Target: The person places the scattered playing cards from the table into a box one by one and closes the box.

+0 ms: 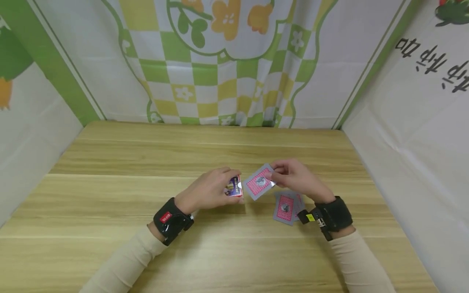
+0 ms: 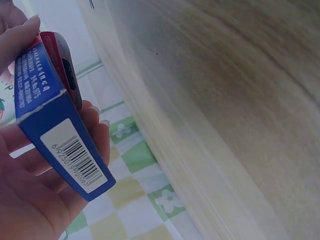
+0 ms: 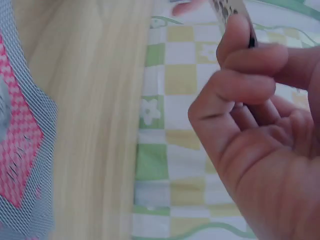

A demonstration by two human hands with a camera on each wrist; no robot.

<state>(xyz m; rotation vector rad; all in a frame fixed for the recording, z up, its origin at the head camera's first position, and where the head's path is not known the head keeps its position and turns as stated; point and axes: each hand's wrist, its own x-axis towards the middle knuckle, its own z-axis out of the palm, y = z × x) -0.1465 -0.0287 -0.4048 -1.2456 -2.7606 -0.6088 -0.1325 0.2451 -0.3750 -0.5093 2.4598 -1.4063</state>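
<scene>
My left hand grips a small card box between thumb and fingers, its end turned toward the right hand. In the left wrist view the box shows blue sides and a white barcode label. Between thumb and fingers my right hand pinches a playing card with a red patterned back, tilted just right of the box and apart from it. Whether more than one card is pinched I cannot tell. Below the right hand, several more cards lie back up on the table, overlapping; the wrist strap partly covers them.
The wooden table reaches back to a green and yellow checkered curtain. White printed cloth walls stand along both sides. A black camera strap is round the left wrist, another strap round the right.
</scene>
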